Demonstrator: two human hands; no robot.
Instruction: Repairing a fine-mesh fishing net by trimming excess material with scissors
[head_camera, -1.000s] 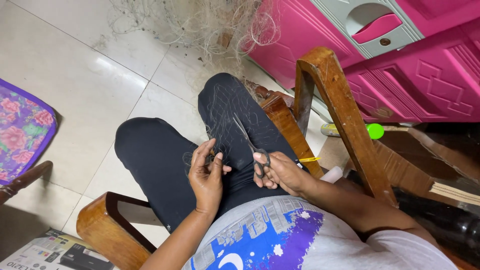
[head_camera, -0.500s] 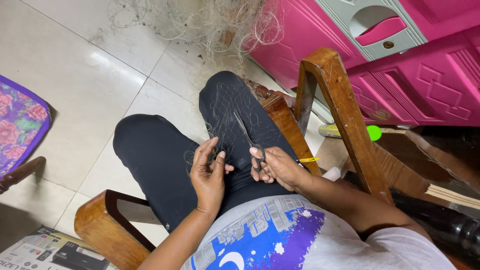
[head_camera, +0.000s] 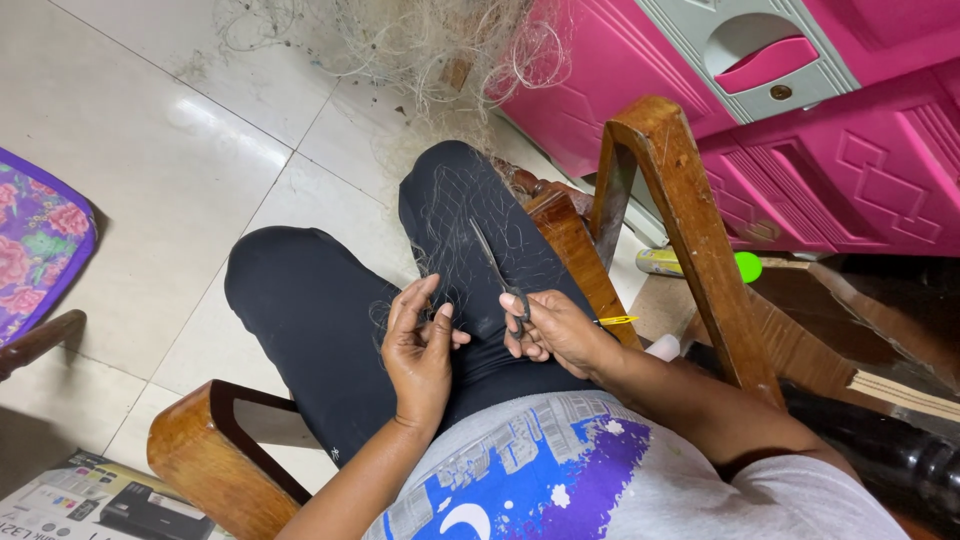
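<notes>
Your right hand (head_camera: 560, 335) grips a pair of dark scissors (head_camera: 497, 270) by the handles, blades closed as far as can be seen and pointing away from you over your right thigh. Your left hand (head_camera: 420, 345) is partly curled, fingertips pinching fine strands of a thin fishing net (head_camera: 470, 215) that drapes across your lap; the strands themselves are too fine to tell exactly which are held. The two hands sit near each other, not touching.

The net runs forward off your knee to a tangled heap (head_camera: 420, 40) on the tiled floor (head_camera: 150, 150). The wooden chair arm (head_camera: 670, 200) stands just beside your right hand, and the other chair arm (head_camera: 210, 440) is below your left forearm. A pink plastic cabinet (head_camera: 850, 150) stands beyond the right arm of the chair. A green-capped object (head_camera: 745, 267) lies near its base. A floral mat (head_camera: 35, 245) lies at the left edge, and a printed carton (head_camera: 90, 505) at the lower left.
</notes>
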